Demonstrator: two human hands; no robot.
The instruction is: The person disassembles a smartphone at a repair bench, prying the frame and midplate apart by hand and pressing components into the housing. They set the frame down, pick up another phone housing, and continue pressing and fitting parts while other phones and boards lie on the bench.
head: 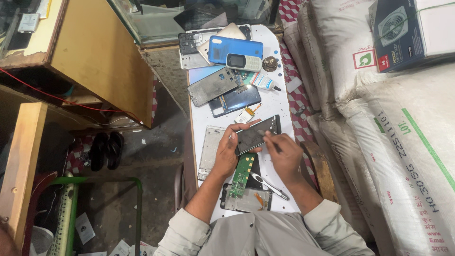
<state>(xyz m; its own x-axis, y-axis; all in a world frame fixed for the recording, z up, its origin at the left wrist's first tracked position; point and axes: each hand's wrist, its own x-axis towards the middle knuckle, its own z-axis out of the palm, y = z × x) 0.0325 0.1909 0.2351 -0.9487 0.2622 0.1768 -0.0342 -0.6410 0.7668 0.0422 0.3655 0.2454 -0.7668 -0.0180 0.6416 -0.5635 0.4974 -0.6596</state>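
Phone frame (256, 134), dark and flat, sits tilted above the narrow white table (279, 102), gripped along its near end by the left hand (227, 151), fingers curled round the edge. The right hand (284, 154) pinches a thin tool (263, 134) whose tip touches the frame's face. It looks light, stiff and thin, likely easy to crack or scratch, so the side edges seem the safest hold. A green circuit board (242, 174) lies just below, tweezers (269, 186) beside it
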